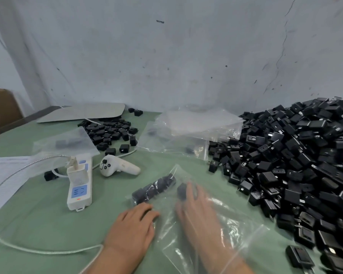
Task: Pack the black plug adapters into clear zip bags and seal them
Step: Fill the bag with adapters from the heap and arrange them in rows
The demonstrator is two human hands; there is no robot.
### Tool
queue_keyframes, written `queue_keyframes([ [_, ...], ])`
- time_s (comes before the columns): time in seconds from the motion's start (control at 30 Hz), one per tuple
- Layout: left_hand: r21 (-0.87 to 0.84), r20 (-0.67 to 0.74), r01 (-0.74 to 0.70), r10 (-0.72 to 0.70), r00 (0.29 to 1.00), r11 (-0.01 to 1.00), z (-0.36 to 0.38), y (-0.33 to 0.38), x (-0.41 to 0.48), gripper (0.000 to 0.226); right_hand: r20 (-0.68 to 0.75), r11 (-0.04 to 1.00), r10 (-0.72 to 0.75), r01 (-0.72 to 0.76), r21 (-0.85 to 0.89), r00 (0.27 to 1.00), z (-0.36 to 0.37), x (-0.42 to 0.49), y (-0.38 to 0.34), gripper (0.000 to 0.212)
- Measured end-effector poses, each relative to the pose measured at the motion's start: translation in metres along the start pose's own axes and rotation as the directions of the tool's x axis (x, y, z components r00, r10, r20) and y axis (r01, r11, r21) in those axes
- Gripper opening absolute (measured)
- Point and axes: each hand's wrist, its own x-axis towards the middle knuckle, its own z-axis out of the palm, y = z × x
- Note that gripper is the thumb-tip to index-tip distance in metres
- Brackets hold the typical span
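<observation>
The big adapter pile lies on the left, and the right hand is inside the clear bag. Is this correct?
No: the head view shows the big adapter pile on the right; the right hand is inside the clear bag.

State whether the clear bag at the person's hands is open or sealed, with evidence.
Open. The right hand lies inside the bag, its forearm passing through the mouth; adapters sit inside.
</observation>
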Motion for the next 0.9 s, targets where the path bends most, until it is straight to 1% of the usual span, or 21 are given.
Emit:
queue_keyframes([
  [0.03,-0.001,0.004,0.004,-0.004,1.000,1.000,0.000,0.000,-0.001,0.037,-0.054,0.998,-0.051,0.050,-0.026,0.997,0.001,-0.006,0.002,0.063],
  [0.07,-0.005,0.010,0.010,-0.010,1.000,1.000,0.001,0.000,-0.001,0.037,-0.054,0.992,-0.114,0.111,-0.061,0.992,0.000,-0.011,0.001,0.056],
  [0.17,-0.016,0.033,0.029,-0.028,0.999,0.999,0.001,-0.001,-0.001,0.037,-0.089,0.954,-0.290,0.281,-0.107,0.953,0.002,-0.021,0.002,0.026],
  [0.2,-0.017,0.040,0.030,-0.029,0.999,0.999,0.001,-0.001,-0.001,0.037,-0.069,0.941,-0.328,0.319,-0.116,0.942,0.002,-0.019,0.002,0.022],
  [0.27,-0.022,0.051,0.030,-0.029,0.998,0.999,0.000,-0.001,-0.002,0.037,-0.002,0.923,-0.362,0.359,-0.139,0.932,0.000,-0.014,0.000,0.029],
  [0.37,-0.031,0.052,0.034,-0.033,0.998,0.999,-0.001,0.000,-0.002,0.037,0.087,0.936,-0.321,0.329,-0.121,0.943,0.001,-0.001,0.000,0.044],
  [0.53,-0.018,0.036,0.029,-0.028,0.999,0.999,0.000,-0.002,-0.002,0.037,0.126,0.950,-0.260,0.277,-0.147,0.957,-0.001,0.007,-0.008,0.048],
  [0.67,-0.021,0.034,0.032,-0.031,0.999,0.999,0.001,-0.001,-0.002,0.036,0.152,0.959,-0.236,0.255,-0.121,0.960,0.003,0.015,-0.007,0.051],
  [0.8,-0.027,0.044,0.038,-0.037,0.998,0.999,0.000,-0.001,-0.003,0.036,0.157,0.971,-0.230,0.238,-0.034,0.960,0.001,0.017,-0.005,0.047],
  [0.9,-0.027,0.056,0.032,-0.030,0.998,0.999,-0.001,-0.001,-0.002,0.036,0.176,0.987,-0.158,0.156,0.024,0.972,-0.003,0.010,-0.003,0.030],
])
